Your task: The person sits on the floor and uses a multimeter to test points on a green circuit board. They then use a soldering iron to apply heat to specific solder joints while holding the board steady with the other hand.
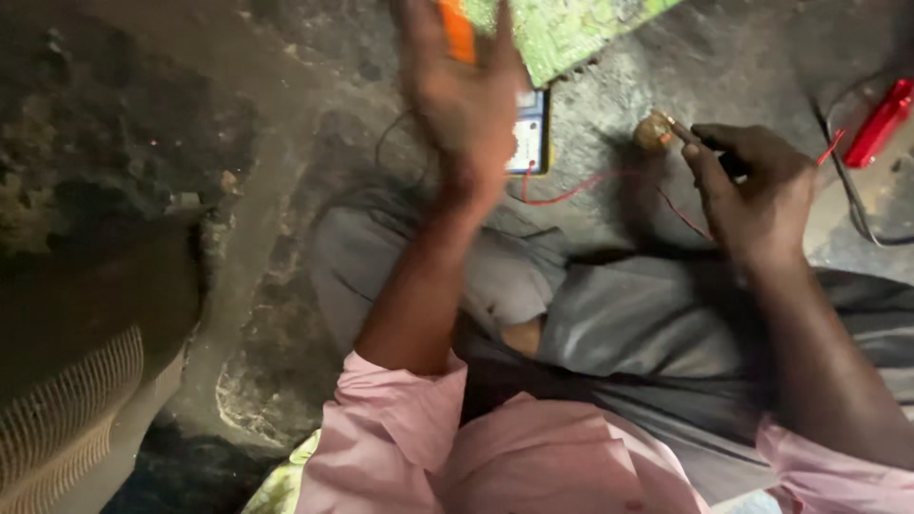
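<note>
The right hand [757, 195] pinches a slim dark probe with a metal tip [687, 133], its fingers [705, 167] closed narrow around the shaft much as one holds a pen, and the tip touches a small round brownish component [653, 131] lying on the grey concrete floor [619, 95]. The probe looks light and stiff, best taken on its insulated body well back from the bare tip; the thin red wire [581, 190] trailing from it across the floor is limp and would likely tug or snag if pulled. The little component seems light enough to roll or skid under the tip, so I judge that it needs gentle pressure. The left hand [466, 105] is raised and blurred, its fingers loosely curled about a narrow orange object [457, 33]; how firm that hold is I cannot tell. Just beyond it, at the top edge, lies a flat green circuit board [571, 29], thin and rigid, probably fragile on its soldered face and safest lifted by its edges. Partly behind the left hand sits a small meter with a pale dial face and dark blue frame [529, 138], resting on the floor. Far right is a red plastic tool [881, 122] beside a dark cable [857, 205]. The person sits on the floor in grey trousers [628, 324] and a pink shirt [533, 466].
</note>
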